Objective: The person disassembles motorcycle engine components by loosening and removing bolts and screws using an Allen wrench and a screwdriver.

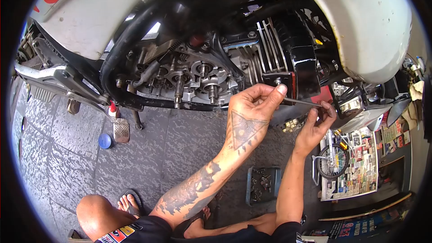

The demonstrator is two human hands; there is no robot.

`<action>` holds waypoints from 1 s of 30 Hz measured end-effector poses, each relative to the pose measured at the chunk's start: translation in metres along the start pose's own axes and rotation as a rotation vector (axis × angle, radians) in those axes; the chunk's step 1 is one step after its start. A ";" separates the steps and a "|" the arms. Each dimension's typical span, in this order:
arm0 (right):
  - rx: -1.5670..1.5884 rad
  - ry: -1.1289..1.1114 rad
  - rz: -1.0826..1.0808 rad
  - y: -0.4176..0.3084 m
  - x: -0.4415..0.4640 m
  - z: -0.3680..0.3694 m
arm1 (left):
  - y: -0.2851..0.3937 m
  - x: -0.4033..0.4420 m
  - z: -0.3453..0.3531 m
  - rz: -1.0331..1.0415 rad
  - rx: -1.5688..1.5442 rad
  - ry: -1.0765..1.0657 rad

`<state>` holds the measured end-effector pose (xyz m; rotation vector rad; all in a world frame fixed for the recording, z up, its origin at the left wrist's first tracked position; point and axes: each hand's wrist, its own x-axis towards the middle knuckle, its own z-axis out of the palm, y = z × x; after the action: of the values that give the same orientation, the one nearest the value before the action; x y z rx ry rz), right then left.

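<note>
- Knee bent up nearest the camera, in front of the engine
- Blue tray on the floor in front of the engine, small metal bits inside
- Right hand off the engine's right end, fingers curled, pinching one end of a thin rod
- Left hand right by the engine's fins, thumb pressed toward bent fingers at the rod's other end; can't tell if they're gripping it
- Engine itself, shafts poking out
- Small wheel, well right of the engine
</note>
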<state>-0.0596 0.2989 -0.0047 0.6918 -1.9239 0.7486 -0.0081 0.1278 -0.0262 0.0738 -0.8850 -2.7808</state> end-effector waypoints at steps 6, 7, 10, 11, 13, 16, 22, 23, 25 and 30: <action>-0.055 -0.069 0.267 0.001 -0.037 0.021 | 0.001 -0.001 -0.004 0.086 0.228 0.028; -0.049 -0.073 0.267 -0.001 -0.043 0.029 | 0.000 0.000 -0.008 0.088 0.230 0.034; 0.302 0.032 0.508 -0.013 -0.064 0.050 | -0.018 0.011 -0.025 0.531 0.362 0.263; 0.358 0.057 0.565 -0.024 -0.068 0.058 | -0.014 0.010 -0.027 0.503 0.324 0.288; 0.426 0.088 0.716 -0.044 -0.082 0.073 | -0.011 0.011 -0.032 0.571 0.464 0.273; 0.340 0.040 0.722 -0.068 -0.098 0.088 | -0.002 0.008 -0.036 0.585 0.575 0.216; 0.192 -0.128 0.613 -0.072 -0.102 0.084 | -0.001 0.008 -0.042 0.666 0.659 0.114; 0.188 -0.127 0.615 -0.070 -0.101 0.081 | -0.001 0.008 -0.042 0.678 0.675 0.101; 0.094 -0.238 0.564 -0.064 -0.099 0.074 | 0.000 0.009 -0.040 0.691 0.690 0.099; 0.024 -0.312 0.471 -0.069 -0.080 0.059 | 0.014 0.009 -0.035 0.629 0.661 0.108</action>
<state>-0.0097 0.2226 -0.0844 0.3828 -2.4085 0.9973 -0.0103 0.0948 -0.0461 0.0405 -1.4558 -1.8197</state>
